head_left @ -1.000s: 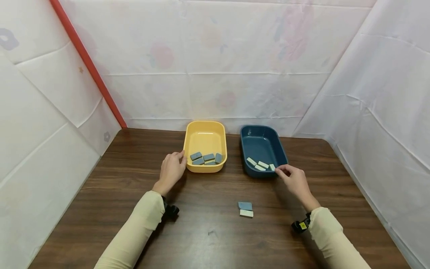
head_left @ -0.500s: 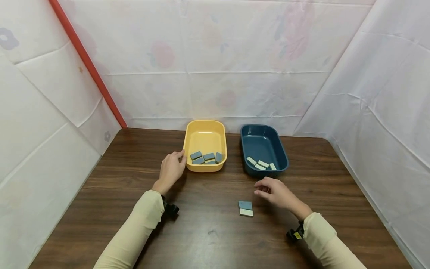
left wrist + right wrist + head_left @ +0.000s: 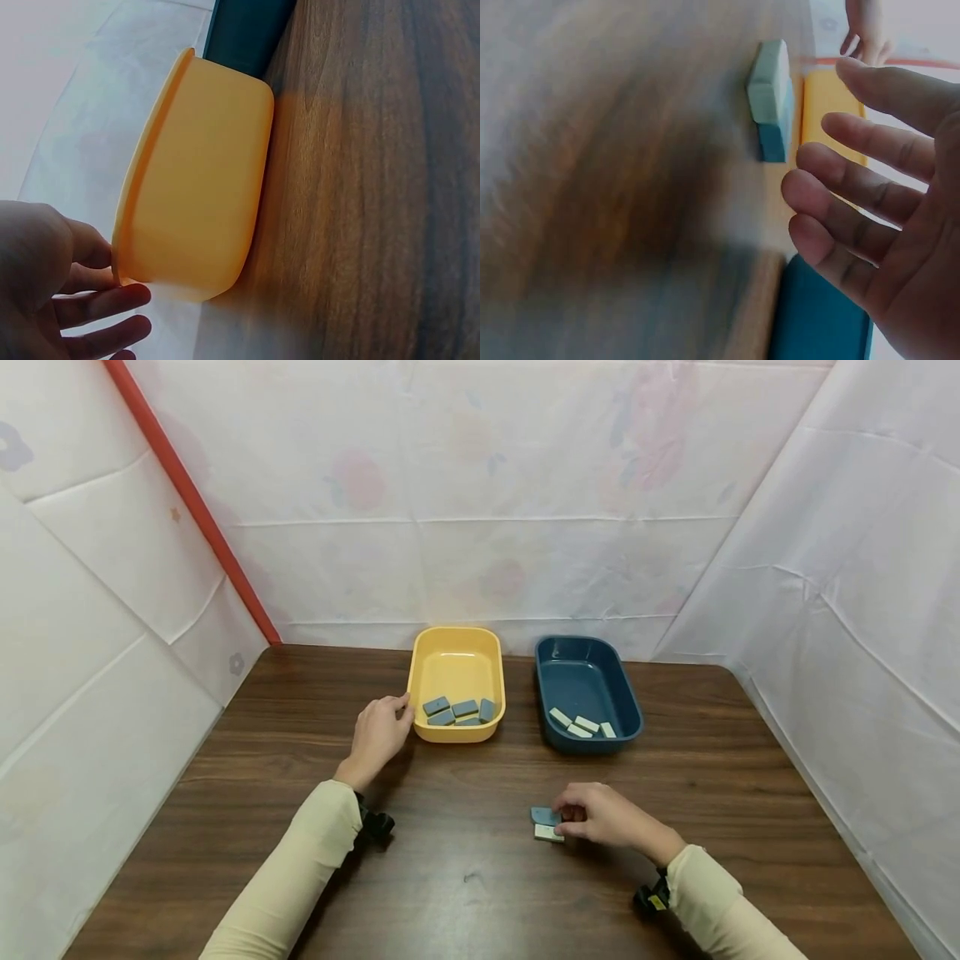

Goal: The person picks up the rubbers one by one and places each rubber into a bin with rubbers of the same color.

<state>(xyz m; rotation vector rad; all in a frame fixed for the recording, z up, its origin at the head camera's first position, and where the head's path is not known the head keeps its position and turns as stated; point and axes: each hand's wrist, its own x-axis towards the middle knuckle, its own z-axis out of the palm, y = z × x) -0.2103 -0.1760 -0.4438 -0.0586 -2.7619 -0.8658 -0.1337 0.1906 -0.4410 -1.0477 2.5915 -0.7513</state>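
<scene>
My left hand (image 3: 377,735) pinches the near left rim of a yellow tray (image 3: 457,735); in the left wrist view the thumb and a finger meet at that rim. Several blue-grey blocks (image 3: 465,708) lie at the tray's near end. Reaching over the table, my right hand (image 3: 606,815) is at a blue-grey block (image 3: 542,815) and a pale whitish-green block (image 3: 545,832), which lie side by side. The right wrist view shows its fingers spread, apart from the pale block (image 3: 769,82), with nothing between them.
A dark blue tray (image 3: 585,747) stands right of the yellow one, with several pale blocks (image 3: 587,724) at its near end. Behind the brown wooden table (image 3: 450,893) hangs white patterned sheeting (image 3: 480,527); a red strip (image 3: 187,493) runs down the left corner.
My right hand has moved from the blue tray's near right corner toward me and left, down to the two blocks on the table. The left hand has stayed at the yellow tray's rim.
</scene>
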